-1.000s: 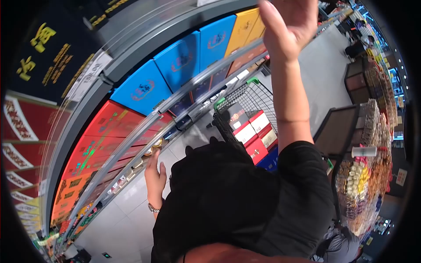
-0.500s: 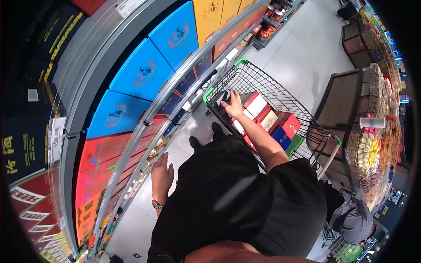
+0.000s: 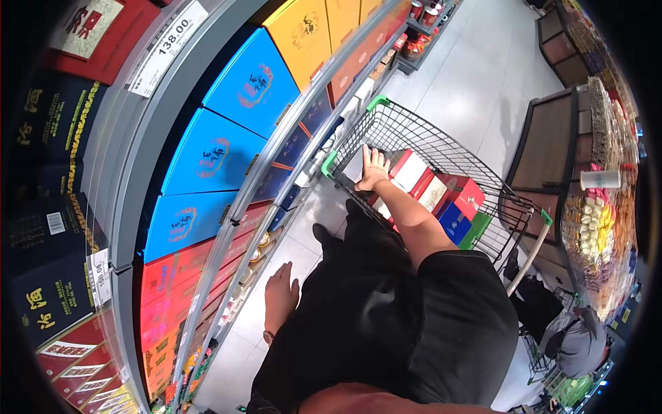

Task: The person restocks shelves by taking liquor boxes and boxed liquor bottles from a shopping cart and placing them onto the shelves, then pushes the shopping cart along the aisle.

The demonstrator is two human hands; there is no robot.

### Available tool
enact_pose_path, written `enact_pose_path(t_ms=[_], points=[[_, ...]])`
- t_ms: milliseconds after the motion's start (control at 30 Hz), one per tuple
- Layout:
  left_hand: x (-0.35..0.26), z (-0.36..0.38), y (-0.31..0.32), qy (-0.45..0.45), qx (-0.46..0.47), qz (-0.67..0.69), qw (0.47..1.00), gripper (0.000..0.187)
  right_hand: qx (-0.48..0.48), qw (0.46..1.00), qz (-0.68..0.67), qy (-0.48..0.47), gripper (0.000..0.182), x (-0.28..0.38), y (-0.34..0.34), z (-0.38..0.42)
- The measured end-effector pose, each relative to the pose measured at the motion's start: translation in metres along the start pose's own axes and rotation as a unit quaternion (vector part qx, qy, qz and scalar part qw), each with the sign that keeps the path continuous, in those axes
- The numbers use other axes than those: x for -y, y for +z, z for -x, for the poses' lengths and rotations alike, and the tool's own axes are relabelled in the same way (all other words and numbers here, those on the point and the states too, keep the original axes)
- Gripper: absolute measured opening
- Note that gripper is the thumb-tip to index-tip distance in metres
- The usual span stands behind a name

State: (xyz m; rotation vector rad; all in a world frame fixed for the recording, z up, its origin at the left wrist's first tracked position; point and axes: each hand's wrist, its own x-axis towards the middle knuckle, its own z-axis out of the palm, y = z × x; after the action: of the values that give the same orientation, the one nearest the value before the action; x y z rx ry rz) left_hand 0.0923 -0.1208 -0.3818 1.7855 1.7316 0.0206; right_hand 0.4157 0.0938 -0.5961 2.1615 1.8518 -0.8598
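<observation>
A tall curved shelf [image 3: 196, 62] of gift boxes lines the left side of a store aisle, while a brown-panelled display stand [image 3: 545, 138] heaped with wrapped goods borders the right. Between them, on the pale tiled floor [image 3: 479, 90], I have a black wire shopping cart [image 3: 376, 103] with green corner pieces on the far side of my black-clad body. Blue boxes [image 3: 210, 155] stand side by side on the shelf, yellow boxes [image 3: 303, 31] farther along and red boxes [image 3: 179, 279] nearer. At the near right, a person in grey [image 3: 583, 345] is beside another cart.

My bare right forearm [image 3: 414, 217] slants from its short sleeve toward the cart's far left end. There the right hand [image 3: 373, 169] lies palm down on a dark box [image 3: 353, 168], fingers spread and pointing far, thumb angled left; I cannot tell whether it grips or merely touches. To its right sit red-and-white boxes [image 3: 412, 170], a red box [image 3: 465, 196] and a blue box [image 3: 454, 222].

My left hand [image 3: 281, 297] hangs between shelf and body, well apart from the cart, fingers loosely together and slightly bent, thumb apart on the right. Its open hold is narrow, with a watch [image 3: 268, 337] at the wrist. A price tag [image 3: 169, 45] on the shelf reads 138.00.
</observation>
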Motion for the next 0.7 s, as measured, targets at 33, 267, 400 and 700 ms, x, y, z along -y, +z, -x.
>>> enact_pose_path(t_ms=[33,267,400,700], points=[[0.001,0.000,0.001,-0.004,-0.004,0.004,1.000,0.047,0.002,1.000,0.001,0.003,0.149,-0.001,-0.004,-0.001],[-0.003,0.006,0.001,-0.023,-0.026,0.003,0.999,0.046,-0.047,0.999,-0.016,0.000,0.140,0.001,-0.026,-0.003],[0.002,0.013,-0.001,-0.029,-0.031,0.013,0.999,0.047,-0.061,0.998,-0.035,0.007,0.141,0.004,-0.029,0.011],[0.007,-0.002,-0.016,0.024,-0.055,0.042,0.997,0.047,-0.157,0.985,-0.009,-0.075,0.138,0.020,-0.086,0.046]])
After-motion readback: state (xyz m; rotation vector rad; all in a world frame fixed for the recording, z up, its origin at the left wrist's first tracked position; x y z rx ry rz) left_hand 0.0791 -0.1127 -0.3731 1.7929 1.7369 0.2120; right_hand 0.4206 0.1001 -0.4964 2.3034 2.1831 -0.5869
